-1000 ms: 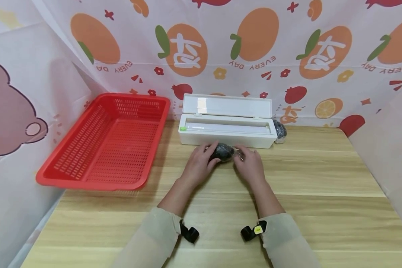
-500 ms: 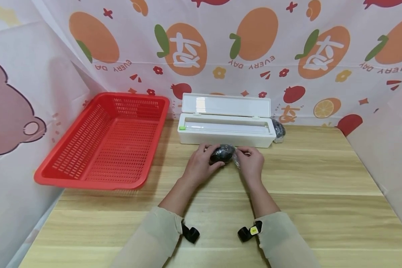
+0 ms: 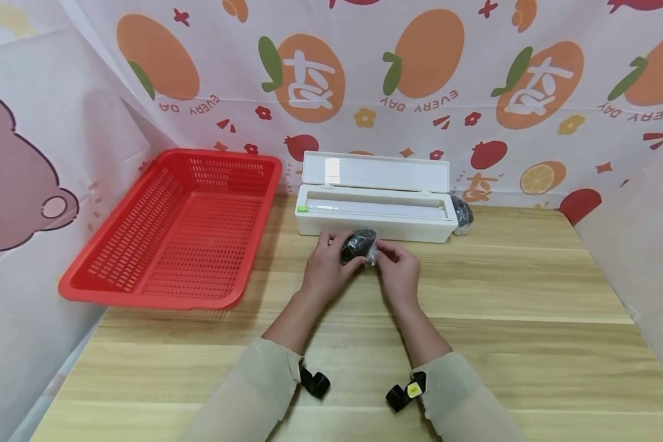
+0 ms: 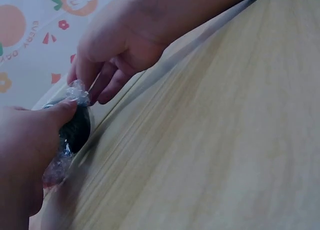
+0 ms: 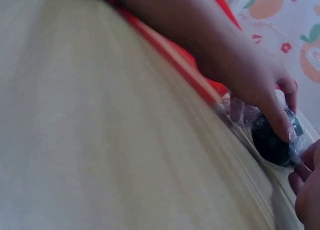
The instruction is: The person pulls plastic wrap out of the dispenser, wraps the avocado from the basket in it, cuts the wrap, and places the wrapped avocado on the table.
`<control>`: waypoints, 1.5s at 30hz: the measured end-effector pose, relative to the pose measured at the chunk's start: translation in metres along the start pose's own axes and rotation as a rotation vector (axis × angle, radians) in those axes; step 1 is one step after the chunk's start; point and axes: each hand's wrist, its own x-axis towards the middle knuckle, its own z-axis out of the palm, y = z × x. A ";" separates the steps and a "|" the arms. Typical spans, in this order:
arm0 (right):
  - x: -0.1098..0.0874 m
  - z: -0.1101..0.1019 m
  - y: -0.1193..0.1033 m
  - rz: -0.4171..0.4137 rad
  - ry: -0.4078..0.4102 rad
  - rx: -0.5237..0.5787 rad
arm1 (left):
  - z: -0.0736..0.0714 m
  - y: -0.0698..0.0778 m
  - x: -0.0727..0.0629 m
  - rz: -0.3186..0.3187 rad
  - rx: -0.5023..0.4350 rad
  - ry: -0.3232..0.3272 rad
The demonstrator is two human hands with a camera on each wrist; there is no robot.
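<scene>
A dark, oval avocado (image 3: 359,242) wrapped in cling film stands just in front of the white cling film dispenser (image 3: 376,231). My left hand (image 3: 325,270) grips it from the left, thumb in front and fingers behind. In the left wrist view the left thumb presses by a crumpled bunch of clear film (image 4: 77,92) on the dark avocado (image 4: 75,127). My right hand (image 3: 400,273) pinches the gathered film at the right end of the wrap. More loose film (image 4: 57,170) sticks out beneath the left hand. The left palm side of the avocado is hidden.
The dispenser's lid (image 3: 376,172) stands raised, with a roll of film (image 3: 378,207) inside and a green slider (image 3: 302,209) at its left. Another dark film-wrapped item (image 3: 462,215) sits at its right end. A red plastic basket (image 3: 243,270) stands left on the wooden table (image 3: 503,344).
My right hand has moved left with the film end, bringing it in against the avocado. The avocado has turned in my left hand, and its film tail now bunches at its lower right.
</scene>
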 end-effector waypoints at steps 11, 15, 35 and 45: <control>0.014 -0.016 0.004 -0.087 -0.208 -0.077 | -0.004 -0.004 0.001 -0.028 -0.156 -0.079; 0.013 -0.018 0.002 -0.074 -0.300 -0.098 | -0.005 -0.003 0.002 -0.021 -0.183 -0.062; 0.011 -0.013 0.005 -0.110 -0.277 -0.238 | 0.003 0.019 -0.002 -0.274 -0.582 -0.153; 0.004 -0.004 0.009 -0.258 -0.338 -0.473 | 0.009 0.018 -0.003 -0.371 -0.663 -0.102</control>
